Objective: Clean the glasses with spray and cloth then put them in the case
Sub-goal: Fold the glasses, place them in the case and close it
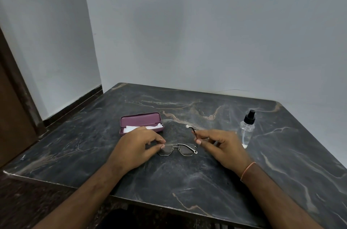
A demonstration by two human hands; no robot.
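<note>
Hands [135,144] [223,146] pinch glasses [177,149] between case [140,121], bottle [247,131].

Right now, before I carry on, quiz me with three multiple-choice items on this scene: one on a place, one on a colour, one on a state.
1. Where does the spray bottle stand?
A. to the right of the right hand
B. inside the case
C. left of the case

2. What colour is the case?
A. green
B. purple
C. yellow

3. How is the case?
A. shut
B. upside down
C. open, with a white cloth inside

Answers: 1 A, it stands upright on the table just beyond the right hand. 2 B, lid and shell are purple. 3 C, the lid is raised and the cloth shows behind the left hand, while both hands pinch the glasses.
</note>
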